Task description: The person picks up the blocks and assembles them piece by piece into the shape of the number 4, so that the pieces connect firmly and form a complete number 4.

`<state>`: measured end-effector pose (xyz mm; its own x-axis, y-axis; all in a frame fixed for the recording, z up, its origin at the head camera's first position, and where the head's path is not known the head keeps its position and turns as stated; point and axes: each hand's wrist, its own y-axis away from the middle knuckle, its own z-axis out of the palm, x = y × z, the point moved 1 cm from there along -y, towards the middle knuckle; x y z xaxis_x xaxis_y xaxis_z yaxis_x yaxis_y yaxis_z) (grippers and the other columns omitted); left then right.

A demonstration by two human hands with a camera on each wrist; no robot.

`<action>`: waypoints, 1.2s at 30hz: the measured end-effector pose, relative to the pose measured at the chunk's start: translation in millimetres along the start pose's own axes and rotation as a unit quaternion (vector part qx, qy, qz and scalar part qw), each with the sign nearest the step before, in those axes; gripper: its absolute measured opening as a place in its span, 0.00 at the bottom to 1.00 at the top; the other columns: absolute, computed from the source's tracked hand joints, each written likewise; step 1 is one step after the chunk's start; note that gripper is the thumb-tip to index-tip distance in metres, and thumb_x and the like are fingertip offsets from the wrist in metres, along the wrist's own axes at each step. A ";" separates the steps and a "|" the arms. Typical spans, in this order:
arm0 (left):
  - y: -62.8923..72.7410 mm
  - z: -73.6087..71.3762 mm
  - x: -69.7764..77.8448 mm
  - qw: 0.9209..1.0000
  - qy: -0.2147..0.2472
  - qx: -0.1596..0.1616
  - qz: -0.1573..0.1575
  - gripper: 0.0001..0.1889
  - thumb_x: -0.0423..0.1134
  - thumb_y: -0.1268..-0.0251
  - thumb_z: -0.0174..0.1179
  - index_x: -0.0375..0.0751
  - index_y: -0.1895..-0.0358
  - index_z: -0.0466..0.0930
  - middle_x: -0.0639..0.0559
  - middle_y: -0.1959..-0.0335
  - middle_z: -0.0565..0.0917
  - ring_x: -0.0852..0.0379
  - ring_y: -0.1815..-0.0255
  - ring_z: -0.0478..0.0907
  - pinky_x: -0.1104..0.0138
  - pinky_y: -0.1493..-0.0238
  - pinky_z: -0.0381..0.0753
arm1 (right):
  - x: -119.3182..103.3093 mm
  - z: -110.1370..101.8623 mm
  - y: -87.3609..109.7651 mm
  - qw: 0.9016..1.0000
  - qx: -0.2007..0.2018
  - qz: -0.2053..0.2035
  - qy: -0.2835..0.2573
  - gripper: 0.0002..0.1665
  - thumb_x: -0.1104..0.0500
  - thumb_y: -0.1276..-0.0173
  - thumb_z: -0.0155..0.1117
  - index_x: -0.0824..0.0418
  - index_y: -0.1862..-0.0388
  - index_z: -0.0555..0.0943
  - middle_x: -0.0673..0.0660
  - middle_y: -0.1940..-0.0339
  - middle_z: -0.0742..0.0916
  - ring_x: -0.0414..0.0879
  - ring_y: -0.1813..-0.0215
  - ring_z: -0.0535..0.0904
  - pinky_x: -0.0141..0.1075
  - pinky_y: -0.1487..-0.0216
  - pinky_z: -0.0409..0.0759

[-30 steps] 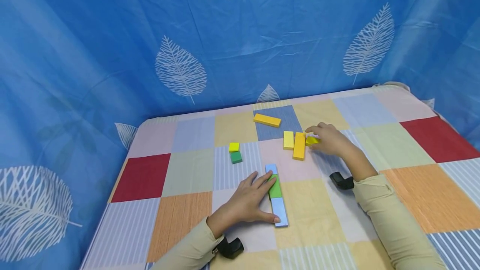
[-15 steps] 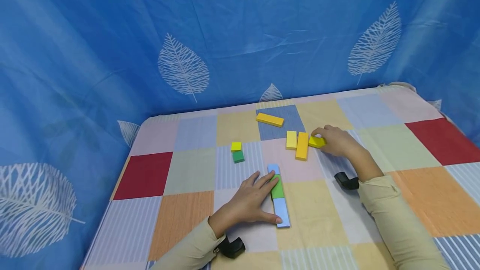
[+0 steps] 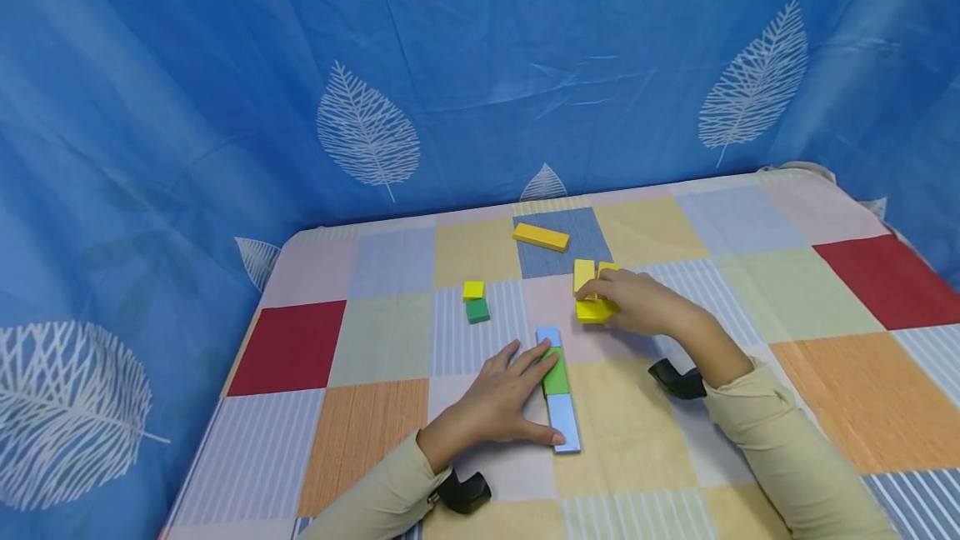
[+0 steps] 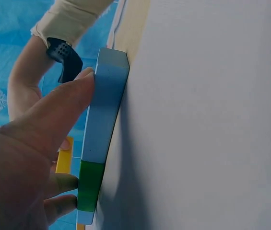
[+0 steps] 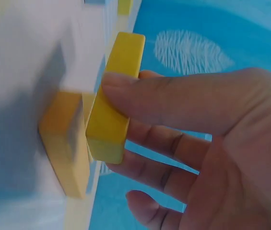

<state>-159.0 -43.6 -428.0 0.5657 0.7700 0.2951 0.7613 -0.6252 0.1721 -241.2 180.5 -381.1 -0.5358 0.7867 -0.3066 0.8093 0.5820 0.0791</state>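
Note:
My right hand (image 3: 637,302) pinches a bright yellow block (image 5: 117,105) between thumb and fingers. In the right wrist view that block hangs above the cloth, beside an orange-yellow block (image 5: 65,141). Partly behind the hand in the head view stands a pale yellow block (image 3: 583,273). My left hand (image 3: 498,398) lies spread, its thumb touching a long blue block (image 3: 563,423) and its fingertips touching a green block (image 3: 555,371). A smaller blue block (image 3: 548,335) continues that row at the far end.
A small yellow block (image 3: 473,290) and a dark green block (image 3: 477,311) touch each other left of the row. Another orange-yellow block (image 3: 542,237) lies farther back. Patchwork cloth (image 3: 375,348) covers the table, with a blue leaf-print curtain (image 3: 525,90) behind.
The right hand has lifted the bright yellow block from right of the orange-yellow one and carried it left, now in front of it. The left hand stays on the row.

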 end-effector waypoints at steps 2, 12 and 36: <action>0.0 0.3 -0.2 1.000 -0.001 0.002 0.001 0.51 0.69 0.56 0.60 0.53 0.28 0.49 0.57 0.26 0.48 0.39 0.28 0.48 0.47 0.35 0.56 | -5.8 3.5 -0.9 1.000 -0.005 -0.009 0.006 0.23 0.66 0.48 0.68 0.55 0.51 0.78 0.57 0.57 0.80 0.50 0.58 0.74 0.49 0.54 0.75; 0.2 1.4 -0.4 1.000 0.002 0.000 0.000 0.51 0.69 0.56 0.59 0.52 0.28 0.50 0.57 0.26 0.48 0.39 0.28 0.47 0.46 0.34 0.55 | -18.3 19.5 -4.8 0.999 -0.015 -0.029 0.018 0.23 0.66 0.51 0.71 0.55 0.54 0.79 0.53 0.60 0.81 0.46 0.60 0.75 0.45 0.54 0.76; -0.5 -2.4 -0.2 1.000 0.001 -0.009 -0.007 0.51 0.69 0.56 0.59 0.53 0.28 0.49 0.58 0.26 0.47 0.39 0.28 0.46 0.47 0.34 0.54 | -24.7 24.8 -8.9 0.999 -0.031 -0.018 0.008 0.22 0.65 0.50 0.71 0.56 0.54 0.79 0.51 0.60 0.80 0.46 0.59 0.74 0.46 0.54 0.74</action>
<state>-160.3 -43.8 -425.9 0.5536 0.7790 0.2943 0.7640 -0.6157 0.1926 -229.1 150.8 -397.7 -0.5688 0.7677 -0.2952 0.7730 0.6215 0.1268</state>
